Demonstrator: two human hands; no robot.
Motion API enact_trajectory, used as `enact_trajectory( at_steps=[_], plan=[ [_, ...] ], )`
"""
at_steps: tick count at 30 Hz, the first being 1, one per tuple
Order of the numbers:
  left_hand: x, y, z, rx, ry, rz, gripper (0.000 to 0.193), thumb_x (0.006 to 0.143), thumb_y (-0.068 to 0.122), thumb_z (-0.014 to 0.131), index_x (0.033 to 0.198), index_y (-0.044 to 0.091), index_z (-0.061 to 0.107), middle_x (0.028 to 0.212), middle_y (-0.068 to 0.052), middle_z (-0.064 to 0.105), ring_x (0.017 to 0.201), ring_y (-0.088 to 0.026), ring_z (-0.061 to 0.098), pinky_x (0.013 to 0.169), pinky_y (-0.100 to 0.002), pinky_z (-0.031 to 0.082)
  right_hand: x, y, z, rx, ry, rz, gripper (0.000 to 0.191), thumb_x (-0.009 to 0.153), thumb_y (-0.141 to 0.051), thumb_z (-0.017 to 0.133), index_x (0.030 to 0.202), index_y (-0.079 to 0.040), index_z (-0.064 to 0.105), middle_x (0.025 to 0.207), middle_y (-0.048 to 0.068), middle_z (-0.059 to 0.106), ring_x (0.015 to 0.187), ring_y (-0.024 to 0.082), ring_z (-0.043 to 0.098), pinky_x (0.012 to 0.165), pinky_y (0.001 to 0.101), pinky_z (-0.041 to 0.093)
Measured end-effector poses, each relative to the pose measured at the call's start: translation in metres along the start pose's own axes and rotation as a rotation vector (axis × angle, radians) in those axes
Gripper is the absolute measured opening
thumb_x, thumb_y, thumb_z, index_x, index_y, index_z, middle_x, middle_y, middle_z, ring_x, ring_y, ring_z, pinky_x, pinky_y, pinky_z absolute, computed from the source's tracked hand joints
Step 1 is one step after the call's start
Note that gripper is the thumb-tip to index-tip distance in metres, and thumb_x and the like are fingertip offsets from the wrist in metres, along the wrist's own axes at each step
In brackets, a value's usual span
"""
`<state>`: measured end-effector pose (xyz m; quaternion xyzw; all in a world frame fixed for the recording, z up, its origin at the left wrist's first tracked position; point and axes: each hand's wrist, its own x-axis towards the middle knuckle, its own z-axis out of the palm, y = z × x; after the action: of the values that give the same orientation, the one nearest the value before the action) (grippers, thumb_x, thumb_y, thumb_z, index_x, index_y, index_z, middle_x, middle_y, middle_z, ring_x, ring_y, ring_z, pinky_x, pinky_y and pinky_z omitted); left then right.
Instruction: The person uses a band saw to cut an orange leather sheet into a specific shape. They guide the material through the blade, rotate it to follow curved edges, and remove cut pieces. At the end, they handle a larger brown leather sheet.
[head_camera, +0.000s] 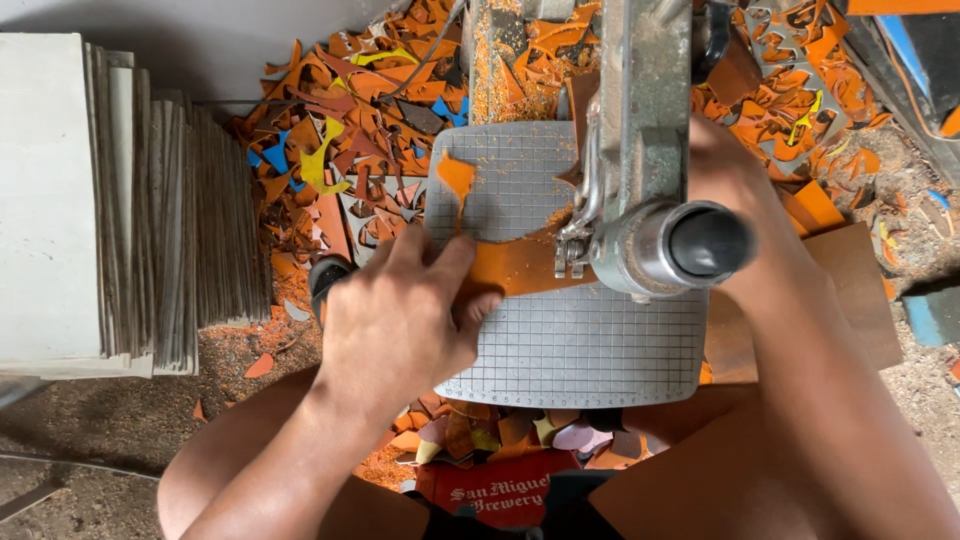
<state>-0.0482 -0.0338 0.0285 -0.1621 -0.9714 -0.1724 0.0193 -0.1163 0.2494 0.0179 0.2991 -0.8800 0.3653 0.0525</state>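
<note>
Here, a thin orange sheet piece (515, 262) lies flat on the gridded grey saw table (580, 345), an irregular cut-out with a narrow tongue running up toward a rounded lobe near the table's upper left. Its lower band stretches from the left hand across to the blade area under the machine head (640, 150).

Left hand (395, 315): palm down, fingers spread and pressing on the left end of the orange piece, flat against the table, not curled around it.

Right hand (730, 170): mostly hidden behind the grey metal arm and the round black-tipped knob (705, 243); cannot tell how far its fingers are open or what they touch.

Orange sawdust (505, 85) is scattered over the table's upper part and heaped behind it.

Around: a thick litter of orange offcuts (350, 110) with some yellow, blue and grey scraps, to left and right of the machine. A stack of pale grey sheets (150, 220) stands on edge at far left. A brown board (855, 290) lies right of the table. More mixed scraps (500, 430) sit just below the table's near edge.

The machine head blocks the view of the cutting point.
</note>
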Motion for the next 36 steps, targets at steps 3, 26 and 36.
enact_trajectory(
  at_steps=[3, 26, 36],
  plan=[
    [-0.01, 0.01, 0.004, -0.018, -0.004, -0.041, 0.042, 0.083, 0.044, 0.079, 0.104, 0.01, 0.07, 0.081, -0.014, 0.062, 0.059, -0.028, 0.07, 0.041, -0.039, 0.055, -0.024, -0.026, 0.003, 0.049, -0.129, 0.263, 0.026, 0.072, -0.008, 0.082, 0.097, -0.008, 0.075, 0.098, 0.008, 0.076, 0.086, 0.023, 0.074, 0.076, 0.0371, 0.057],
    [-0.075, 0.038, 0.048, -0.044, 0.053, 0.157, 0.06, 0.098, 0.034, 0.057, 0.147, 0.001, 0.051, 0.157, -0.026, 0.039, 0.147, -0.04, 0.035, 0.117, -0.069, 0.02, -0.046, -0.022, 0.035, -0.264, 0.075, 0.07, 0.017, 0.08, -0.008, 0.081, 0.096, -0.007, 0.075, 0.096, 0.011, 0.074, 0.09, 0.033, 0.07, 0.081, 0.0461, 0.054],
    [-0.072, 0.043, 0.054, -0.089, 0.117, 0.146, 0.056, 0.097, 0.025, 0.059, 0.145, -0.003, 0.055, 0.156, -0.03, 0.043, 0.148, -0.042, 0.04, 0.12, -0.065, 0.024, -0.06, -0.066, 0.044, -0.391, -0.024, 0.126, 0.026, 0.094, -0.017, 0.068, 0.114, -0.001, 0.074, 0.106, 0.021, 0.071, 0.107, 0.043, 0.062, 0.101, 0.0536, 0.043]
  ],
)
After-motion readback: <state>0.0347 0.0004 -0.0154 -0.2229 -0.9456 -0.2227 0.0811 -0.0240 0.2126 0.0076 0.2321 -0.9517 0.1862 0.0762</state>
